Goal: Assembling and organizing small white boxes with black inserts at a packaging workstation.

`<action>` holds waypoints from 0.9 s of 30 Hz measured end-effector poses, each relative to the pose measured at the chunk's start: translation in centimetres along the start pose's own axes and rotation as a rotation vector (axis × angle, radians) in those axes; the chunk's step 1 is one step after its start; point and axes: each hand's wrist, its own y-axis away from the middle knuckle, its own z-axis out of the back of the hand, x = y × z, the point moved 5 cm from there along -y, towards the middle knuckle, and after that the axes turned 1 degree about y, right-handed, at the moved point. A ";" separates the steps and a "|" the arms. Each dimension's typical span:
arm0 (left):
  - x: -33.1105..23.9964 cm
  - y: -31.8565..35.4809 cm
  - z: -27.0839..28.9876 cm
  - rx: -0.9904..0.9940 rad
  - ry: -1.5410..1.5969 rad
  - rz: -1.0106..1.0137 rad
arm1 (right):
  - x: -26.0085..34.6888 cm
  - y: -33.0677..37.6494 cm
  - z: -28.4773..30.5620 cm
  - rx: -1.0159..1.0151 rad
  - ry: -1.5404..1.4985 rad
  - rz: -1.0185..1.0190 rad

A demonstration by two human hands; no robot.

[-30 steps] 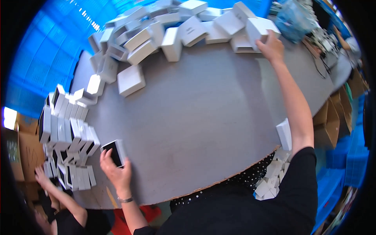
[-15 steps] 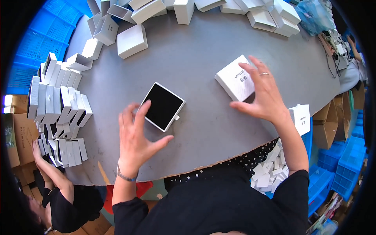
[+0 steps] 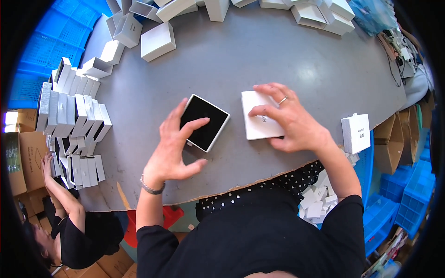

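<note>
A shallow square white box tray (image 3: pixel 226 124) with a black inside lies turned cornerwise on the table, a small tab at its lower left side. My left hand (image 3: pixel 172 146) is at its left side, fingers spread, the index finger reaching over the black inside and the thumb apart from the tray. To the right, a flat white box (image 3: pixel 255 123) with dark print sits under my right hand (image 3: pixel 292 121). Those fingers lie over its top and far edge, with the thumb at its near right corner. My palm hides part of this box.
White open-ended box sleeves (image 3: pixel 158 42) line the table's far side. Rows of white box trays (image 3: pixel 69 116) stand at the left, near a co-worker's hand (image 3: pixel 47 169). Another printed white box (image 3: pixel 356 133) is at the right edge. Blue crates (image 3: pixel 403 194) stand beyond.
The printed box has come left and nearer with my right hand on it, and has turned. The tray has shifted slightly right and turned, its tab now at the lower left. My left hand moved right.
</note>
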 end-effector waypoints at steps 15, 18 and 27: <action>-1.6 -0.8 -4.1 -0.081 0.210 -0.161 | 1.4 -0.8 -1.7 0.016 -0.192 0.159; -1.2 -1.1 -3.8 -0.084 0.312 -0.118 | 1.7 -0.6 -1.8 -0.009 -0.181 0.138; 0.6 -0.8 -4.1 -0.165 0.887 0.091 | 2.0 -0.7 -1.9 0.009 -0.133 0.094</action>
